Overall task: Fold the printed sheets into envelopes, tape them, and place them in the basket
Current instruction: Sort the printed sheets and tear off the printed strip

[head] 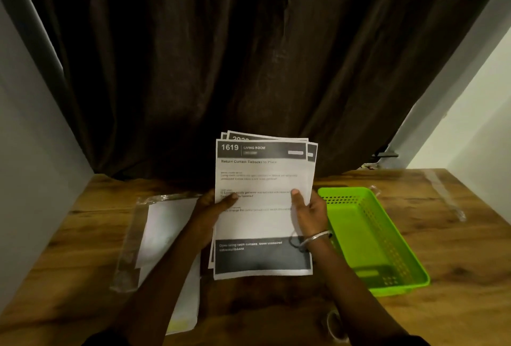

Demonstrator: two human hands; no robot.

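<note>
Indoors. Reads as a room in a home, one corner turned into a paperwork spot. I sit at a wood-grain table. A heavy dark brown curtain hangs in folds along its far edge. A pale painted wall closes in at the left edge, and another at the right. Light is dim. Household stationery lies about: a plastic sleeve of white paper toward the left edge and a green plastic basket toward the right.
</note>
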